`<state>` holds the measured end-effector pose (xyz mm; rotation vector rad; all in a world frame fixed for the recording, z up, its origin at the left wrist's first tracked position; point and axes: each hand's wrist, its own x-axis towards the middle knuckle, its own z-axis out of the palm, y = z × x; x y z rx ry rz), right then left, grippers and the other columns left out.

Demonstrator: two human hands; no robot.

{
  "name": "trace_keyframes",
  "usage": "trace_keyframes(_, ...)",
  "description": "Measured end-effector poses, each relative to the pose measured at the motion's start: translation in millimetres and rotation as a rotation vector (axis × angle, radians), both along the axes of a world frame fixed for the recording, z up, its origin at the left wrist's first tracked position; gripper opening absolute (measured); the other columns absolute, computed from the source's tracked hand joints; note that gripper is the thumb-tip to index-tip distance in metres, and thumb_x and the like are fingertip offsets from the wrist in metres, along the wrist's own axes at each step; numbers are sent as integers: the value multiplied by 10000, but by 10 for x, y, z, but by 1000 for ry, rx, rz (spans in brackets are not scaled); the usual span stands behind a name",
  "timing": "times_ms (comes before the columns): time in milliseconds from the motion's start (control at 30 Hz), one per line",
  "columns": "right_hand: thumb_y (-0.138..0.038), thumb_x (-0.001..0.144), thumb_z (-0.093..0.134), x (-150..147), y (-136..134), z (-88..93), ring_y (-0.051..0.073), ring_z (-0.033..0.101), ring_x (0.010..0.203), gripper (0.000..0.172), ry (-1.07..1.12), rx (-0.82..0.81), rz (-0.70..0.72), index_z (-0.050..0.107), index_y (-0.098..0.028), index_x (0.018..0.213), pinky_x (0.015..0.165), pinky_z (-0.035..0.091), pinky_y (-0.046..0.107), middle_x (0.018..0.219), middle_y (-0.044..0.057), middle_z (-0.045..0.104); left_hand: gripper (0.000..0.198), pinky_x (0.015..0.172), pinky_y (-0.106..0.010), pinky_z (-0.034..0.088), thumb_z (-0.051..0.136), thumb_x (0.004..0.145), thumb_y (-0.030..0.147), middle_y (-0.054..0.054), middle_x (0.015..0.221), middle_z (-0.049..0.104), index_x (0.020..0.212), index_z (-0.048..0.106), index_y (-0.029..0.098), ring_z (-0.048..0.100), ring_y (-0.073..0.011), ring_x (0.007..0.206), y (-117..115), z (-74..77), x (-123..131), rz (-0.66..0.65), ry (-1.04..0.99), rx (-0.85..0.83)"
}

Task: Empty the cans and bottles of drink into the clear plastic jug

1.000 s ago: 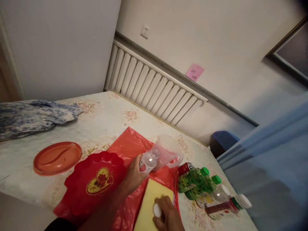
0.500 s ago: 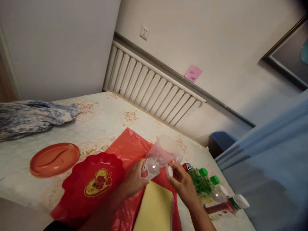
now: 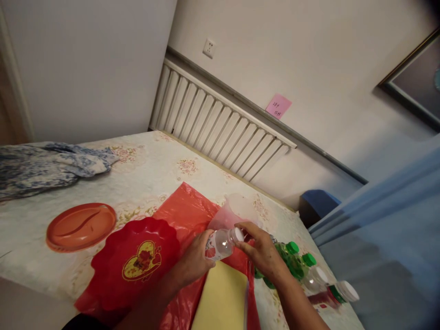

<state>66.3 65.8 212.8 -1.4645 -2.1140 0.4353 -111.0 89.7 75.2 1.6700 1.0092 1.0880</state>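
Note:
My left hand is wrapped round a clear plastic bottle with a printed label, tilted so its neck points right. On the bottle's mouth sits a white cap, with the fingers of my right hand closed on it. Beneath both hands lie a red plastic bag and a yellow pad or folded cloth. Just behind the bottle stands a translucent pinkish container, partly hidden by my right hand. A red scalloped tray with a yellow heart lies left of my left hand.
Several bottles stand to the right, among them green-capped bottles and a white-lidded bottle with dark red contents. An orange oval dish and a blue-white patterned cloth lie at left. A radiator borders the table's far edge.
My right hand has brought the white cap leftward onto the bottle's mouth; before, cap and bottle were apart. My left hand still holds the bottle in nearly the same place.

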Motion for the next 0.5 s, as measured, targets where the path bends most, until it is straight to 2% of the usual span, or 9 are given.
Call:
trace_keyframes(200, -195, 770, 645, -11, 13, 9, 182, 613, 797, 270, -49, -1, -5, 669, -213, 1038, 743, 485, 313, 919, 27, 695, 706, 925, -330, 438, 584, 565, 44, -45, 1213, 581, 1237, 481, 238, 539, -224, 1099, -15, -34, 11, 34, -1, -8)
trace_keyframes(500, -245, 779, 667, -57, -19, 13, 169, 603, 746, 211, -70, -2, -45, 677, -194, 983, 694, 468, 289, 853, 21, 685, 666, 898, -317, 448, 573, 574, 41, -39, 1182, 598, 1207, 505, 237, 553, -221, 1070, -29, -26, -2, 36, 16, 36)
